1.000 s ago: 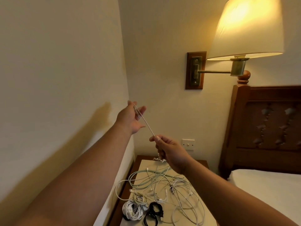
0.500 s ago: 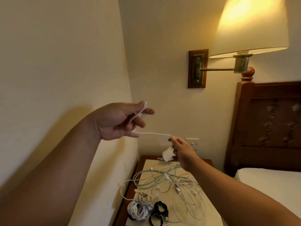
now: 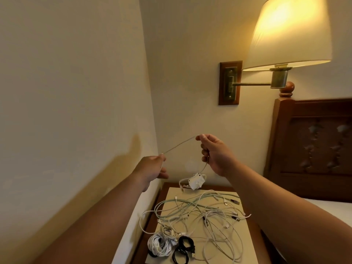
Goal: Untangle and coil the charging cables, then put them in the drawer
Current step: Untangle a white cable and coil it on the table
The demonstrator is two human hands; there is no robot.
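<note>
A thin white charging cable [image 3: 180, 145] is stretched in the air above the bedside furniture, running upward from the left hand [image 3: 152, 168] to the right hand [image 3: 215, 155]. The left hand pinches one end of it between thumb and fingertips. The right hand pinches it at the thumb and forefinger with the other fingers curled, and the cable drops from under that palm to a small white plug block [image 3: 196, 181]. Whether the block hangs free or rests on the surface cannot be told. Below the hands, a loose tangle of white and pale green cables [image 3: 200, 210] sprawls over a cream mat [image 3: 245, 235] on a dark wooden nightstand [image 3: 219, 184], with one loop spilling over the left edge. At the near edge of the mat lie a coiled white cable [image 3: 160, 244] and, just beside it, a coiled black cable [image 3: 183, 248]. Judging from this, the task is in its early-to-middle part. Two cables look wound, one is being drawn straight ready for coiling, and several remain knotted together. No drawer is in view, so none of the cables appears to be stored yet. Further out, a lit cream-shaded wall lamp [image 3: 289, 31] hangs over a carved wooden headboard [image 3: 314, 140] and a white bed [image 3: 333, 204].
</note>
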